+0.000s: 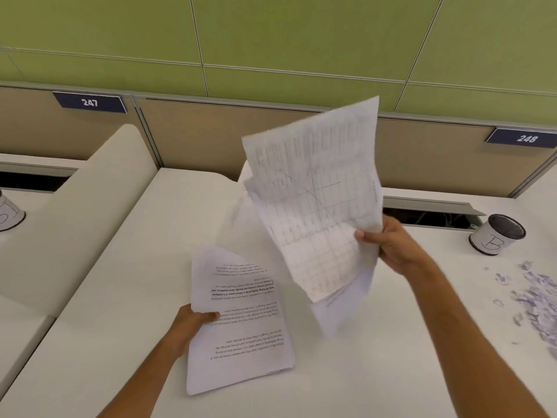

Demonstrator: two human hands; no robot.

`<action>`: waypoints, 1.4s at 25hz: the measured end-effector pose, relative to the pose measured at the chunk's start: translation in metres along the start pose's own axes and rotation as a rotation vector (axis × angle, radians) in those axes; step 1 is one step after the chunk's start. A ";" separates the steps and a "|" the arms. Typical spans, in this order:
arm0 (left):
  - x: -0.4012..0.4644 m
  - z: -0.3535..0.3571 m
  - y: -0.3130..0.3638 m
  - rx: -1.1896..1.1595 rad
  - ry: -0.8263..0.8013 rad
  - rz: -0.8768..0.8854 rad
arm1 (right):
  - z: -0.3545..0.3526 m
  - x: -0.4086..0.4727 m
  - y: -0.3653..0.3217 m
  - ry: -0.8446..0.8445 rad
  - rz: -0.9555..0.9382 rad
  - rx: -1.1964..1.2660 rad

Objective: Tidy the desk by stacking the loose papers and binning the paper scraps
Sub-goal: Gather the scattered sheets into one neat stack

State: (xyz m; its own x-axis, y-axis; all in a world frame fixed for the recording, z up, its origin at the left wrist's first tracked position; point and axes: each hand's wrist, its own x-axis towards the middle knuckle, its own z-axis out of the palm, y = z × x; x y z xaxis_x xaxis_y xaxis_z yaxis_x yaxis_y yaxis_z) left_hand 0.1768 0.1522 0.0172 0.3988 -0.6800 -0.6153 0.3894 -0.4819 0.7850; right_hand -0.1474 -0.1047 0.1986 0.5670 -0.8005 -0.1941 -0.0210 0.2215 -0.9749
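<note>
At the far left edge, on the next desk, a white cup [10, 214] with a dark rim stands, only partly in view. Behind it a beige partition [211, 137] runs along the back, and on it a dark plate with the number 247 [89, 102] is fixed. A rounded cream divider [90, 206] separates that desk from the white desk [120, 342] in the middle.

Low in the middle, the left hand [193, 322] holds a stack of printed papers [241, 321] at its left edge, the thumb lying on the top sheet and the fingers under the stack. The text on the top sheet is upside down for the viewer. The lower edge of the stack seems to be near the desk, but I cannot tell if it touches.

To the right and higher, the right hand [388, 242] grips several loose sheets [316, 200] at their right edge, thumb in front. These sheets are lifted in the air, blurred, and show a faint grid of lines. They are not aligned with each other.

Further right, a white bin [495, 235] with a dark inside and a letter B stands on the desk near an open cable slot [428, 217]. In front of it, paper scraps [533, 300] lie scattered on the desk at the right edge. Above, a second plate shows 248 [526, 138].
</note>
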 end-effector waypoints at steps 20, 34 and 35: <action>-0.001 0.002 -0.001 0.033 0.130 -0.041 | 0.076 -0.022 0.134 0.107 0.353 -0.508; 0.008 -0.005 0.008 -0.118 -0.007 -0.135 | 0.121 0.032 0.168 -0.043 0.305 -0.618; 0.010 -0.003 0.008 -0.117 0.013 -0.118 | 0.127 0.032 0.173 -0.076 0.300 -0.670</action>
State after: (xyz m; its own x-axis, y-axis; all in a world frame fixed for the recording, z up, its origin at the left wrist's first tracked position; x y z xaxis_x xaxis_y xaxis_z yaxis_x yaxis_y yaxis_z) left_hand 0.1866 0.1434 0.0173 0.3552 -0.6149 -0.7040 0.5279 -0.4896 0.6940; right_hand -0.0286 -0.0212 0.0374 0.5126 -0.7130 -0.4784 -0.6686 0.0181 -0.7434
